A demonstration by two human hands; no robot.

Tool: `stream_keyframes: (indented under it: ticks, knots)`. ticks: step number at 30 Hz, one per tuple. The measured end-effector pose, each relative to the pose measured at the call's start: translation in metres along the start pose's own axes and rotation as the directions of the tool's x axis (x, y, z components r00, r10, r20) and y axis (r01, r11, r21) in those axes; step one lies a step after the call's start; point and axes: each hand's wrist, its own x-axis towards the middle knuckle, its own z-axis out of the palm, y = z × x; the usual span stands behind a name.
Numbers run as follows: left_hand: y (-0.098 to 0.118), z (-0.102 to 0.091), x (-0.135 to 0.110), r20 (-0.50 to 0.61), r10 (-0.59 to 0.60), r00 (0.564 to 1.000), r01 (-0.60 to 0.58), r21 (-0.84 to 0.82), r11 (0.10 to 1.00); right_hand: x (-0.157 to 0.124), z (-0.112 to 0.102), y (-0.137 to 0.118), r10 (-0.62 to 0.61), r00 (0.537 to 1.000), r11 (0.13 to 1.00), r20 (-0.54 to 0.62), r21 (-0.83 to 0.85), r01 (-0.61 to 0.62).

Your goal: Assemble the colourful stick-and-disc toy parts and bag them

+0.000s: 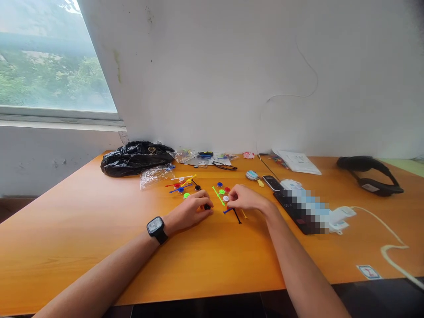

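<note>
My left hand (194, 208), a watch on its wrist, is closed on a small black plastic disc (207, 206) low over the table. To the right, my right hand (247, 197) has its fingers pinched together and pointing down; what they hold, if anything, is hidden. Close to those fingertips are a white disc (225, 198), a blue arrow (228, 211) and a black arrow (237, 216). A light green arrow (218, 196) and a blue disc (220, 184) lie between the hands. Beyond my left hand are assembled disc-and-arrow pieces, including a red one (177, 186) and a yellow one (188, 180).
A black plastic bag (132, 160) and clear wrappers (155, 176) lie at the back left. On the right are a dark phone-like device (273, 183), a white plug (342, 216) with its cord, and black headgear (374, 176). A tape measure-like round case (251, 175) sits behind my right hand.
</note>
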Motion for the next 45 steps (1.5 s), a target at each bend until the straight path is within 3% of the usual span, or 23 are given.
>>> stream_keyframes:
  ticks: [7,14,20,24,27,29,34,45]
  knots:
    - [-0.004,0.003,0.000,-0.032,0.000,1.000,-0.002,-0.063,0.998,-0.001,-0.007,0.010,0.087,0.996,0.989,0.013,-0.122,-0.085]
    - [-0.003,0.004,-0.001,0.002,-0.125,0.992,0.123,-0.176,0.977,-0.001,-0.005,0.007,0.094,0.992,0.993,0.090,-0.083,-0.086]
    - [-0.004,0.006,0.000,-0.072,-0.244,0.967,0.220,-0.248,0.944,0.000,-0.010,0.009,0.120,0.992,0.991,-0.036,-0.047,-0.122]
    - [-0.001,0.004,0.002,-0.074,-0.321,0.944,0.277,-0.351,0.895,0.003,-0.008,0.000,0.021,0.991,0.965,-0.129,0.262,0.014]
    - [0.002,0.001,0.004,-0.075,-0.368,0.927,0.298,-0.447,0.843,0.005,0.002,-0.014,-0.056,0.992,0.835,-0.112,0.540,0.109]
    - [0.004,-0.002,0.005,-0.078,-0.390,0.917,0.298,-0.516,0.803,0.007,0.010,-0.023,-0.105,0.986,0.767,-0.127,0.621,0.162]
    - [0.009,-0.008,0.008,-0.062,-0.397,0.916,0.279,-0.613,0.739,0.013,0.031,-0.038,-0.191,0.948,0.707,-0.255,0.635,0.313]
    - [0.019,-0.014,0.010,-0.117,-0.389,0.914,0.235,-0.628,0.742,0.020,0.053,-0.041,-0.247,0.866,0.750,-0.434,0.481,0.454]
